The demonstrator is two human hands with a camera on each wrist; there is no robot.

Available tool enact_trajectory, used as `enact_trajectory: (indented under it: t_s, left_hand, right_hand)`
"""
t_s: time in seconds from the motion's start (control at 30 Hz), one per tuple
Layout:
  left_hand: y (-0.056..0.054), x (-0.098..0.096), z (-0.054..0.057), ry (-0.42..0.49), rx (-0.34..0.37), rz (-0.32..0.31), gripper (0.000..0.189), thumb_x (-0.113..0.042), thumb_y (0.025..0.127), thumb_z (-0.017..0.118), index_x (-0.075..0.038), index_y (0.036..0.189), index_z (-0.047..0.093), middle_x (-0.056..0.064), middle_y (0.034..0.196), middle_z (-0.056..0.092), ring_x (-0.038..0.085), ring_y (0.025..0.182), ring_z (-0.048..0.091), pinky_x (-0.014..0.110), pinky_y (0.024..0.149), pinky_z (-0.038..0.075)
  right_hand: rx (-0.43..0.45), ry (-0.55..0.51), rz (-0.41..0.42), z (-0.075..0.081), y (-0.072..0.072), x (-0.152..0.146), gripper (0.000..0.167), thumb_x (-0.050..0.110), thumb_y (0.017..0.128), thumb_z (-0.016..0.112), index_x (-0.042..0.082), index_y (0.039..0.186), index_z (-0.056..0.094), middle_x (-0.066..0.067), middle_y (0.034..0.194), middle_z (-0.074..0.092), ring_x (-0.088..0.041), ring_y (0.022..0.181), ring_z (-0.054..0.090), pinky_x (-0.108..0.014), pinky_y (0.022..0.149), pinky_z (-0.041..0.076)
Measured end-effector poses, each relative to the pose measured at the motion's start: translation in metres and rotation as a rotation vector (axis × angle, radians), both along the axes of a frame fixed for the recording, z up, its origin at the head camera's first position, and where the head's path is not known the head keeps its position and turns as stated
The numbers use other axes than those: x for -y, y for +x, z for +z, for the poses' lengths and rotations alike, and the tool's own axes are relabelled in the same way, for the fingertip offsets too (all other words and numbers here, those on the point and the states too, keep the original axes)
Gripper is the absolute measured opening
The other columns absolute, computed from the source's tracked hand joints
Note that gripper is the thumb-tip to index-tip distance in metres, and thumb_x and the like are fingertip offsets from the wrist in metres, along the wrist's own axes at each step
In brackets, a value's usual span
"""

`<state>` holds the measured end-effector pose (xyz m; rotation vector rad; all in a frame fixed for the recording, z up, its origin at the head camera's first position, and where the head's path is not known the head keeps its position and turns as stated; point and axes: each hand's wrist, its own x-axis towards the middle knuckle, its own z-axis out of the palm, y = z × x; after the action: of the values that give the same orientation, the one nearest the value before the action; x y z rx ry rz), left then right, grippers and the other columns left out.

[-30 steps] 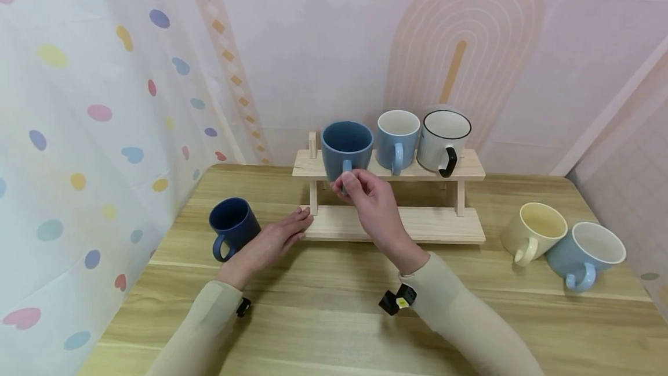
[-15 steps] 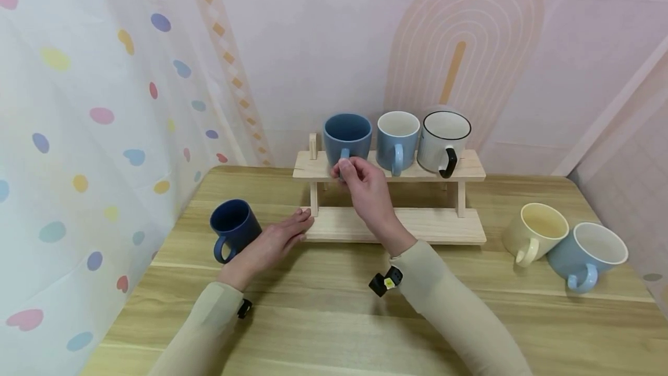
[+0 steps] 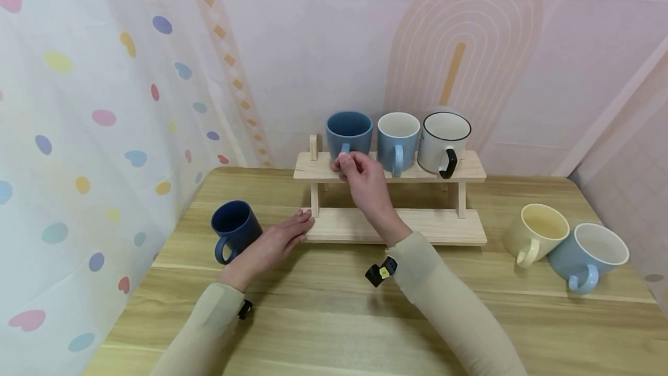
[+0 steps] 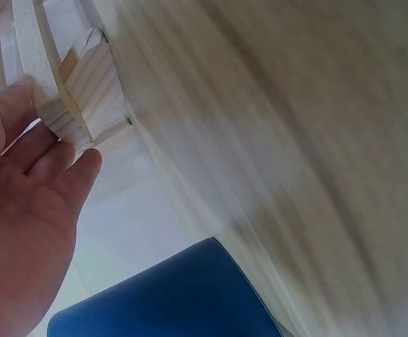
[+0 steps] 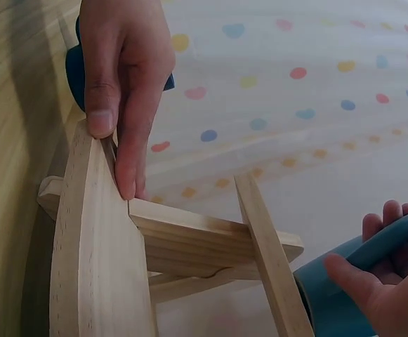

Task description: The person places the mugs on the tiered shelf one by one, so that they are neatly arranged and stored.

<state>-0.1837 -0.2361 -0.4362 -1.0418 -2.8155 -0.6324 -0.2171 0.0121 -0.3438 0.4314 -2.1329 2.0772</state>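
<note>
My right hand (image 3: 369,190) pinches the handle of a dusty-blue mug (image 3: 356,141) at the left of the rack's upper shelf (image 3: 475,164). In the right wrist view, thumb and fingers close on that handle, and the mug's base (image 5: 333,298) meets the board's edge. My left hand (image 3: 268,248) rests with mostly straight fingers on the left end of the lower shelf (image 3: 433,225). Seen from the left wrist, its fingertips touch the wooden board end (image 4: 63,123). A navy mug (image 3: 237,228) stands on the table beside the left hand.
A light-blue mug (image 3: 390,141) and a white mug with a black rim (image 3: 435,147) stand on the upper shelf, right of the held mug. A cream mug (image 3: 527,234) and another light-blue mug (image 3: 571,254) stand at the table's right. A patterned curtain (image 3: 323,45) hangs behind.
The right hand and the dusty-blue mug have moved back and slightly right, onto the upper shelf towards the light-blue mug. My left hand has stayed on the lower shelf.
</note>
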Motion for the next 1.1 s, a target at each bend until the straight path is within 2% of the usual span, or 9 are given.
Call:
enact_trajectory:
  t_s: [0.43,0.83,0.93,1.1]
  left_hand:
    - [0.000,0.000,-0.001,0.005,0.002,0.000,0.045,-0.007,0.104,0.063,-0.001,0.147,0.056,0.017,0.157,0.046,0.034,0.145,0.044,0.051,0.112,0.043]
    - [0.000,0.001,-0.003,0.002,-0.016,-0.011,0.045,-0.007,0.103,0.063,0.000,0.147,0.056,0.018,0.157,0.047,0.036,0.145,0.044,0.052,0.111,0.044]
    - [0.001,0.001,-0.002,-0.003,-0.010,-0.004,0.045,-0.007,0.104,0.063,0.000,0.147,0.056,0.017,0.158,0.046,0.035,0.145,0.044,0.051,0.111,0.044]
    - [0.001,0.001,0.000,-0.001,0.027,0.006,0.045,-0.009,0.105,0.061,-0.003,0.149,0.055,0.014,0.160,0.043,0.032,0.148,0.041,0.050,0.114,0.041]
  right_hand:
    - [0.000,0.050,-0.004,-0.002,-0.004,0.002,0.037,0.029,0.110,0.053,-0.003,0.120,0.068,-0.012,0.113,0.070,-0.027,0.107,0.059,-0.041,0.104,0.051]
    - [0.071,0.116,-0.026,-0.001,-0.002,-0.005,0.036,0.034,0.110,0.055,0.006,0.125,0.070,-0.008,0.121,0.069,-0.023,0.114,0.060,-0.041,0.108,0.049]
    - [0.054,0.126,-0.033,-0.003,0.002,-0.008,0.035,0.033,0.109,0.057,0.006,0.129,0.067,-0.008,0.125,0.067,-0.023,0.117,0.060,-0.041,0.108,0.049]
    - [-0.011,0.131,-0.002,-0.007,0.011,-0.016,0.039,0.030,0.109,0.057,0.006,0.140,0.058,-0.008,0.137,0.062,-0.021,0.131,0.058,-0.038,0.113,0.045]
